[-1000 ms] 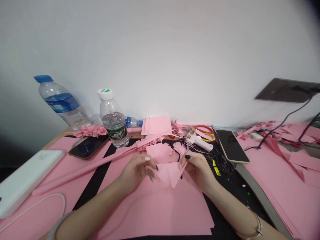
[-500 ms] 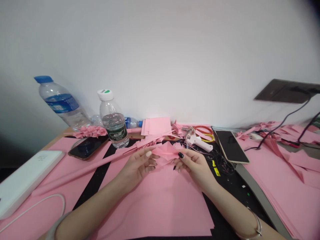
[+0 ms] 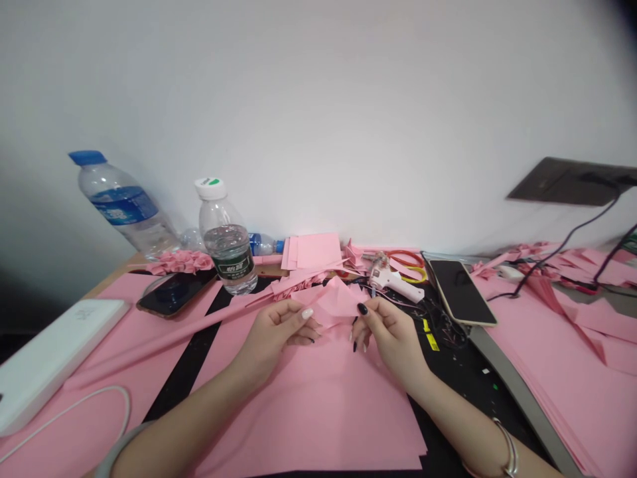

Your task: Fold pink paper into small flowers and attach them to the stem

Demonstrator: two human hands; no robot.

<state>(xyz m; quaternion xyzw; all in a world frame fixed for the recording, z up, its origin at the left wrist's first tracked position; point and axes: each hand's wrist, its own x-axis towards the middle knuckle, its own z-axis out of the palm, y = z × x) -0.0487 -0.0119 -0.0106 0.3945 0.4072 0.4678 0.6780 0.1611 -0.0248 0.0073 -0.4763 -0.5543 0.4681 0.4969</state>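
Note:
My left hand (image 3: 279,332) and my right hand (image 3: 385,332) pinch a folded piece of pink paper (image 3: 336,302) between them, just above a large pink sheet (image 3: 323,405) lying on the black mat. The left thumb and fingers grip its left edge, the right thumb and fingers its right edge. The paper's pointed fold stands upward between the hands. Both hands are closed on it.
Two water bottles (image 3: 226,239) (image 3: 119,206) stand at the back left beside a dark phone (image 3: 172,292) and small pink paper roses (image 3: 179,261). A white glue gun (image 3: 393,279), red scissors (image 3: 405,259) and a second phone (image 3: 460,289) lie to the right. A white box (image 3: 50,358) lies far left.
The folded paper hung downward between the hands a second ago; it has been turned and lifted so its point now faces up. Both hands shifted slightly toward the wall.

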